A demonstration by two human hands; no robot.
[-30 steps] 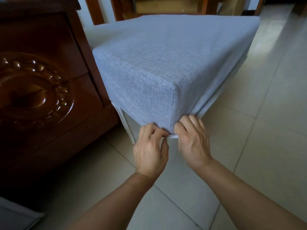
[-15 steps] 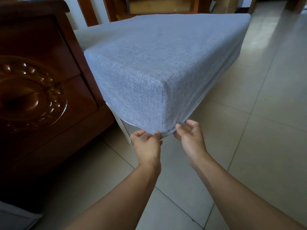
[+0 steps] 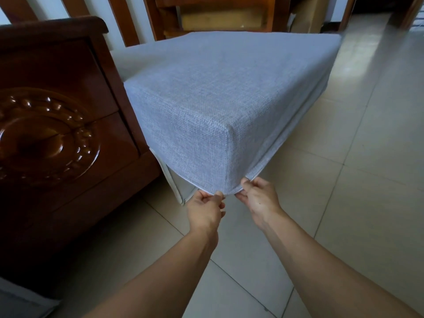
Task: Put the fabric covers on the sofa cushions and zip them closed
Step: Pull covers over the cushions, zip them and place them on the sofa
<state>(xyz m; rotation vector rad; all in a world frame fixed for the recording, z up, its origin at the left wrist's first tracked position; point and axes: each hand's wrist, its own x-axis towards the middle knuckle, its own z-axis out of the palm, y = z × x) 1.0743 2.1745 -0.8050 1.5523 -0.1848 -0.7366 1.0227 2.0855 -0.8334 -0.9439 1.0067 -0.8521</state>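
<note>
A large sofa cushion fills the middle of the head view, dressed in a pale blue-grey woven fabric cover (image 3: 220,95). Its near corner hangs over the tiled floor. My left hand (image 3: 205,208) pinches the cover's lower hem just left of that corner. My right hand (image 3: 258,199) pinches the hem just right of it. Below the hem on the left side a strip of light piping and the open edge of the cover (image 3: 176,189) show. I cannot see a zip slider.
A dark carved wooden sofa arm (image 3: 52,134) stands close on the left, touching the cushion's side. Wooden furniture legs (image 3: 160,17) rise behind. Glossy beige floor tiles (image 3: 355,180) spread to the right and front. Another grey cushion corner (image 3: 20,301) lies at the bottom left.
Both hands have slid down from the corner's face to the hem's edge and now pinch it from below, pulling the cover down. The view has tilted up a little.
</note>
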